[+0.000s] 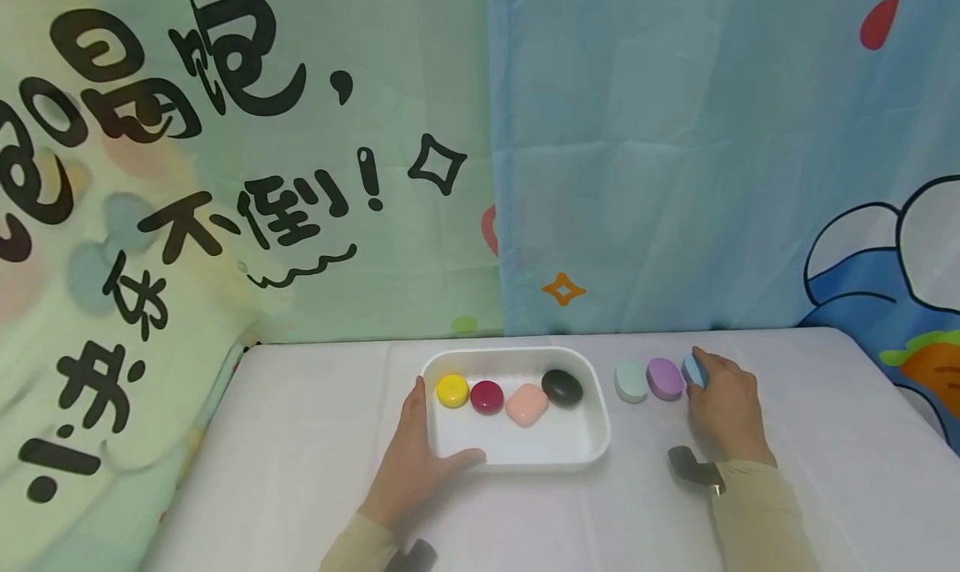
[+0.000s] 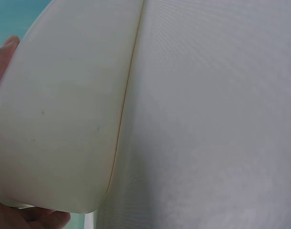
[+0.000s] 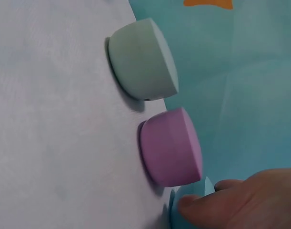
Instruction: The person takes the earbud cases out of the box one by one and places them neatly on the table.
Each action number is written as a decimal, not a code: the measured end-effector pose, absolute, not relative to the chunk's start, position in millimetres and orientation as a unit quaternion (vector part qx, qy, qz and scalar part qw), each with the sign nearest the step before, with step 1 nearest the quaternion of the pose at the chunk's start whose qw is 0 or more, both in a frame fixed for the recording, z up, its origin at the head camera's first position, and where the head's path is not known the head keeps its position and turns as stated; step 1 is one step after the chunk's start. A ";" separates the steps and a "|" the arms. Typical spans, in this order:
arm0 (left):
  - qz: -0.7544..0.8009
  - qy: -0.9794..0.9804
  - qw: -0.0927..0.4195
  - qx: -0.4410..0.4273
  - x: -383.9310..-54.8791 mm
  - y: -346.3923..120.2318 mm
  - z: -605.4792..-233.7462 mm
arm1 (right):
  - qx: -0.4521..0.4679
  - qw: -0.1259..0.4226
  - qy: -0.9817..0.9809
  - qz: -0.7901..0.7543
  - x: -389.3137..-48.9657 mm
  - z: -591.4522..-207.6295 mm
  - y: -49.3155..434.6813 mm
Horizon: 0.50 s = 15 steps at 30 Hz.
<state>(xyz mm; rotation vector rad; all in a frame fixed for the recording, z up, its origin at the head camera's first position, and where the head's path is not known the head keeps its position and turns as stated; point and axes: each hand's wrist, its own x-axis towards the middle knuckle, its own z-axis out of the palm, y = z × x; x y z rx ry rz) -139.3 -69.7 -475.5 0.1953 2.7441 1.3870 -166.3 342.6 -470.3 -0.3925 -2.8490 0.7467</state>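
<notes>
My left hand [image 1: 420, 455] holds the left end of a white tray [image 1: 517, 454], fingers along its left side and thumb at the near rim. The tray's outer wall [image 2: 69, 109] fills much of the left wrist view. In it sit a yellow round piece [image 1: 452, 390], a dark red round one [image 1: 487, 397], a pink rounded-square one [image 1: 527, 404] and a dark oval one [image 1: 562, 388]. Right of the tray, my right hand [image 1: 726, 405] pinches a light blue piece [image 3: 181, 214], partly hidden by the fingers. Beside it stand a purple piece [image 3: 171, 148] and a pale green piece [image 3: 143, 59].
A white cloth [image 1: 300, 439] covers the table. Behind its far edge hang a green curtain with black writing [image 1: 375, 288] and a blue printed curtain [image 1: 675, 180]. Dark wrist-camera mounts show by the right cuff [image 1: 693, 469] and the left cuff [image 1: 412, 555].
</notes>
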 end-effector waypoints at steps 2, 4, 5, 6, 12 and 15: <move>0.448 0.891 0.036 0.057 -138.4 -69.3 -473.4 | -0.139 0.078 -0.953 0.256 -166.0 -470.8 342.1; 0.446 0.893 0.041 0.051 -137.6 -68.9 -471.5 | -0.145 0.071 -0.952 0.261 -165.7 -470.8 341.5; 0.445 0.893 0.042 0.051 -137.3 -68.8 -470.9 | -0.148 0.067 -0.951 0.264 -165.5 -470.7 341.4; 0.445 0.893 0.044 0.050 -137.1 -68.5 -470.2 | -0.150 0.063 -0.949 0.269 -165.4 -470.6 341.7; 0.448 0.892 0.042 0.050 -136.4 -68.2 -469.4 | -0.142 0.058 -0.947 0.283 -163.3 -463.2 345.3; 0.449 0.891 0.042 0.052 -136.6 -68.0 -469.5 | -0.127 0.074 -0.951 0.273 -161.8 -456.4 343.8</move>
